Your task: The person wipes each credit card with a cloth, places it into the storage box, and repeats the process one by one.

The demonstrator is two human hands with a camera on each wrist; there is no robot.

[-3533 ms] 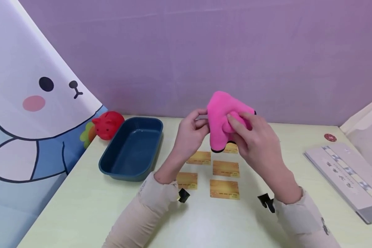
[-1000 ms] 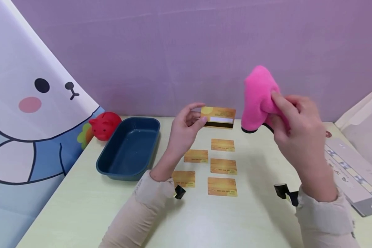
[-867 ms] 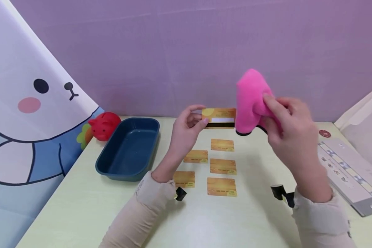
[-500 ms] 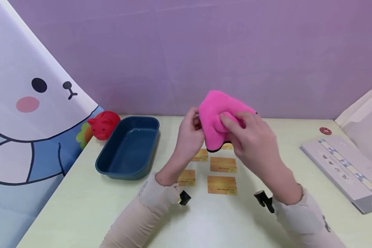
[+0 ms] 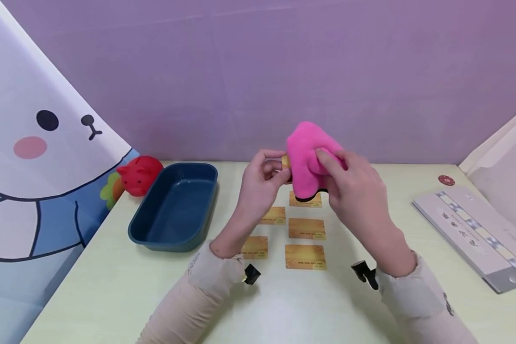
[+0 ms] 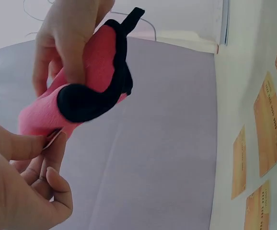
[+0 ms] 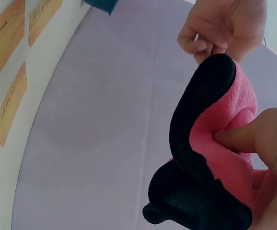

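Near the middle of the head view, my left hand (image 5: 258, 188) pinches a gold bank card (image 5: 285, 162) by its left end, above the table. My right hand (image 5: 361, 196) grips a pink fleecy cloth (image 5: 302, 148) with black edging, which covers most of that card. In the left wrist view a thin edge of the card (image 6: 53, 140) shows between my left thumb and fingers, against the cloth (image 6: 42, 115). The right wrist view has my right thumb pressing into the pink cloth (image 7: 210, 129), with a black tab at its lower edge; the card is hidden there.
Several gold cards, one of them here (image 5: 306, 257), lie face up on the table below my hands. A dark blue tray (image 5: 138, 238) and a red piggy bank (image 5: 139, 176) stand left. A grey box (image 5: 468, 234) and a red chip (image 5: 446, 180) lie right.
About a second ago the cloth was held off to the right, with the card's striped back showing. It moved left over the card, then slid slightly right, baring the card's left end.
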